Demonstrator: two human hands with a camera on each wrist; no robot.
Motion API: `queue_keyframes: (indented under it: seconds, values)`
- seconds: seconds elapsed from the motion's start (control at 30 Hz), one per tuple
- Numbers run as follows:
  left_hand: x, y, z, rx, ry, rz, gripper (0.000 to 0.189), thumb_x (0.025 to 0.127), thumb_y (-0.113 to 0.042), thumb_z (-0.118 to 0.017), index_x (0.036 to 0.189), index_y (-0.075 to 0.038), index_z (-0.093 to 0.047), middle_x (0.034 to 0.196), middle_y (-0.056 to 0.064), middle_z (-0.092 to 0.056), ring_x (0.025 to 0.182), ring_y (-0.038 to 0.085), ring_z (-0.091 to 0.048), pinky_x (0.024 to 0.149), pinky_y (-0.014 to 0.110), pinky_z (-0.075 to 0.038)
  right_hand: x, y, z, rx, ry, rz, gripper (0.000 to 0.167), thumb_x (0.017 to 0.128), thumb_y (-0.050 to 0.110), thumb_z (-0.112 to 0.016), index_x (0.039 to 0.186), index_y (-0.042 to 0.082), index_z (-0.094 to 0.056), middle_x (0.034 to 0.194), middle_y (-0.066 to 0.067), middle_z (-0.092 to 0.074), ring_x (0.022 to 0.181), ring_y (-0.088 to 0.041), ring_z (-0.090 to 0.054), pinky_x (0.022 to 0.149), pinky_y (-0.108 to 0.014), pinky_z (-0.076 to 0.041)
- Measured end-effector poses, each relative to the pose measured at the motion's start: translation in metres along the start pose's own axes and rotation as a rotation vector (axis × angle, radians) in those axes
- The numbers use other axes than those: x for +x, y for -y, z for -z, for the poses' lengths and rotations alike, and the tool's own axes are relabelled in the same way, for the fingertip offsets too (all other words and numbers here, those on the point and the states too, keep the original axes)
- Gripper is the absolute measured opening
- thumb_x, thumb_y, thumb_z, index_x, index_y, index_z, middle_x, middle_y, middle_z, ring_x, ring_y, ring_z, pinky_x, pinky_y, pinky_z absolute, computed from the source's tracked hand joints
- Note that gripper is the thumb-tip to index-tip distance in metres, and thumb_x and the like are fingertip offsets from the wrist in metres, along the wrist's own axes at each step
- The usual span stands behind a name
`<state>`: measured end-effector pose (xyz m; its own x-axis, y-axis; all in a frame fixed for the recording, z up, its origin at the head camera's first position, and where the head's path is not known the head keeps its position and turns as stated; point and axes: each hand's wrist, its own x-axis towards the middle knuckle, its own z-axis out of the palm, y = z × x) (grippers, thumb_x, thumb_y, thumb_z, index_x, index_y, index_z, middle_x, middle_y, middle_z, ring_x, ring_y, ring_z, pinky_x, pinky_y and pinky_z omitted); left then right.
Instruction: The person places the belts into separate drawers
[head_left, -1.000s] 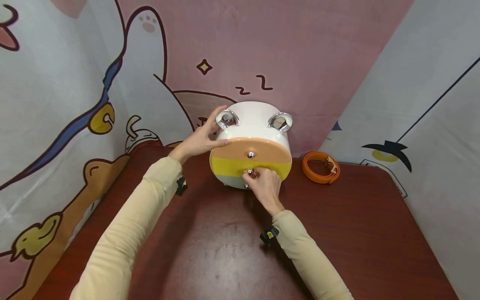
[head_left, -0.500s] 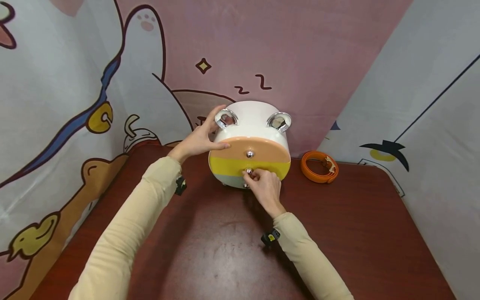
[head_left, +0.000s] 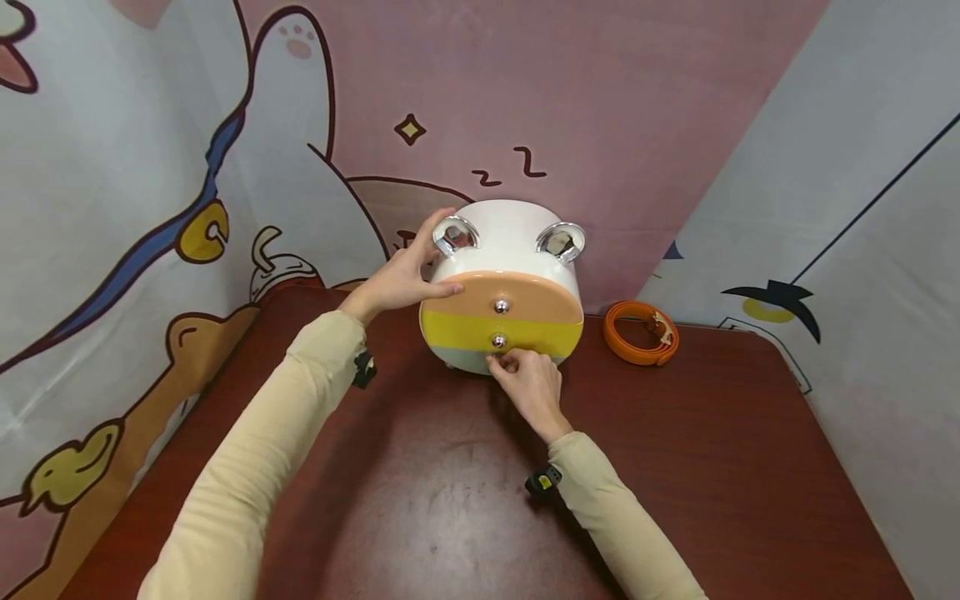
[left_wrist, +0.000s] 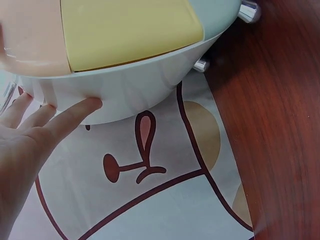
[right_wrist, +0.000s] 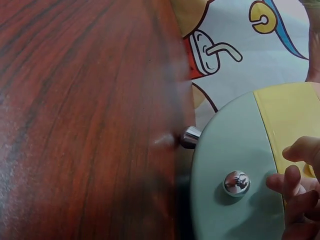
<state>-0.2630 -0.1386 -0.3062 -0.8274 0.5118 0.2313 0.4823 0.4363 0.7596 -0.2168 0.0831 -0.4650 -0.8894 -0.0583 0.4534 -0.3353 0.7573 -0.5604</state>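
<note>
A small rounded white drawer cabinet [head_left: 517,233] stands at the back of the table. Its front has an orange drawer [head_left: 540,298], a yellow drawer [head_left: 450,331] and a pale green drawer [right_wrist: 227,145], with silver knobs. My left hand [head_left: 401,279] rests on the cabinet's left upper edge, thumb on the front. In the left wrist view its straight fingers [left_wrist: 75,114] touch the white side. My right hand [head_left: 532,385] is at the lower front, fingers bent. The right wrist view shows its fingertips between the yellow drawer and the green drawer's knob [right_wrist: 236,183], apart from that knob.
A coiled orange belt [head_left: 641,354] lies on the dark red-brown table [head_left: 450,500], right of the cabinet. Two silver ear-like rings [head_left: 561,242] stick up from the cabinet. A cartoon-printed cloth [head_left: 622,125] hangs close behind it.
My right hand has left the yellow drawer's knob, which it pinched earlier, and moved slightly down toward the green drawer. My left hand stays on the cabinet.
</note>
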Motion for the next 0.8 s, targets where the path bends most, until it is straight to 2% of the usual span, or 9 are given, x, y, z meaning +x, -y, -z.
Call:
queue_keyframes:
  seconds: [0.2, 0.3, 0.53, 0.8]
  values:
    - [-0.001, 0.001, 0.001, 0.003, 0.006, 0.007, 0.100, 0.085, -0.012, -0.076, 0.155, -0.017, -0.004, 0.143, 0.027, -0.040, 0.129, 0.041, -0.042, 0.096, 0.053, -0.041, -0.003, -0.004, -0.004, -0.017, -0.006, -0.007, 0.022, 0.083, 0.033, -0.076, 0.067, 0.018, -0.073, 0.052, 0.011, -0.054, 0.047, -0.012, -0.053, 0.043, -0.033, -0.040]
    - [-0.001, 0.000, 0.002, 0.016, 0.004, 0.012, 0.100, 0.085, -0.013, -0.076, 0.155, -0.019, -0.004, 0.140, 0.027, -0.044, 0.127, 0.040, -0.045, 0.095, 0.053, -0.042, -0.004, -0.006, -0.006, -0.031, 0.017, -0.025, 0.025, 0.083, 0.034, -0.076, 0.064, 0.018, -0.072, 0.049, 0.011, -0.052, 0.044, -0.011, -0.050, 0.042, -0.032, -0.038]
    - [-0.001, 0.000, 0.003, 0.016, 0.009, 0.016, 0.100, 0.085, -0.012, -0.075, 0.155, -0.018, -0.004, 0.144, 0.026, -0.040, 0.130, 0.041, -0.041, 0.097, 0.054, -0.040, -0.005, -0.009, -0.012, -0.070, 0.095, -0.098, 0.033, 0.085, 0.039, -0.073, 0.061, 0.018, -0.071, 0.043, 0.008, -0.046, 0.038, -0.014, -0.043, 0.037, -0.032, -0.033]
    - [-0.002, -0.001, 0.003, -0.002, 0.014, 0.023, 0.100, 0.085, -0.012, -0.075, 0.155, -0.018, -0.003, 0.141, 0.026, -0.043, 0.131, 0.041, -0.040, 0.099, 0.055, -0.037, -0.003, -0.013, -0.017, -0.073, 0.124, -0.143, 0.039, 0.086, 0.042, -0.072, 0.055, 0.019, -0.066, 0.042, 0.007, -0.045, 0.038, -0.017, -0.043, 0.037, -0.033, -0.033]
